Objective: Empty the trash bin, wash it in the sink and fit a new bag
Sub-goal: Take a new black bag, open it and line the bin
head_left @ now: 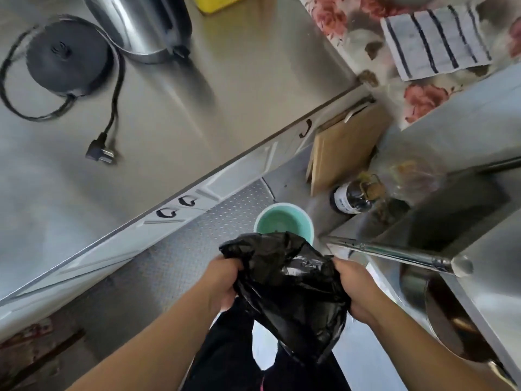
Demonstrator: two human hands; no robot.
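Both hands clutch a black trash bag above the empty mint-green bin on the floor: left hand and right hand gripping opposite edges. Thin, limp, slippery film; best held by the rim

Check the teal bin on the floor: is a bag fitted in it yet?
Not yet. The bin stands upright with its teal inside bare, while the black bag is bunched above it, gripped by the left hand and right hand.
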